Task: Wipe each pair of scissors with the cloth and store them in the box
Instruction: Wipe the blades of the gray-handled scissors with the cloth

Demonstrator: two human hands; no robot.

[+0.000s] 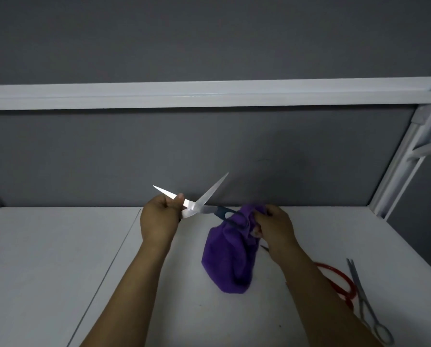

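Forearms entered from the bottom edge, both reaching up over the white table (47, 271). At near right, thin silver scissors (366, 305) lay flat on the tabletop, finger loops nearest the camera, blades closed and pointing away. Just left of them lay red-handled scissors (340, 279), largely hidden under the right forearm; only the red loops and a short bit of blade tip showed.

Mid-table: purple cloth (228, 259), lower end hanging to or resting on the surface (could not tell which), upper end gathered up into the right hand (275, 227). That hand's fingers were curled into the bunched fabric, holding it round the far part of a dark blue handle; whether the fingers also held the handle through the cloth could not be told.

Blue-handled scissors (204, 205) were held up off the table between both hands, blades spread wide in a V, tips pointing up and away. Left hand (159, 221) gripped the left blade near the pivot, fingers curled round it and thumb pressed on its flat. Right blade stood free, angled up to the right. One blue handle loop was visible between pivot and cloth.

Beyond: far table edge met a dark grey wall (209, 151). Higher up, a white horizontal rail (209, 93) crossed the wall and joined a white frame upright (407, 161) at right
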